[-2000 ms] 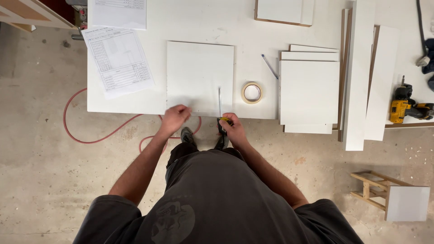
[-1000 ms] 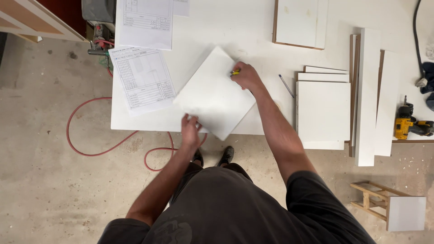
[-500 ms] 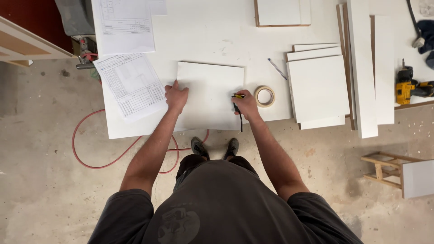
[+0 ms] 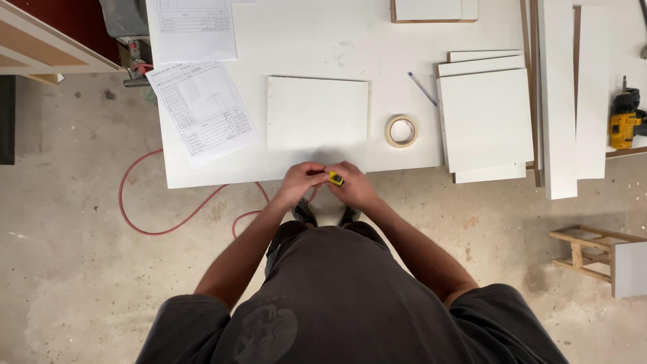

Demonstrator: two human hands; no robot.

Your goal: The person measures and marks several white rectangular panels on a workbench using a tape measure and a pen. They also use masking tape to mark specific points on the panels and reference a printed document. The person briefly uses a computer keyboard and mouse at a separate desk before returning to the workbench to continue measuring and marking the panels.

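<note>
Now both hands together at the table edge (image 4: 202,183): left hand (image 4: 301,180) and right hand (image 4: 355,185) pinching one small yellow tool (image 4: 335,178), near the white board (image 4: 317,113).

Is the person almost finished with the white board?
Hard to say. The white board lies flat and square on the table, touched by neither hand. The left hand and right hand meet at the table's edge around a small yellow tool. More boards wait stacked.
</note>
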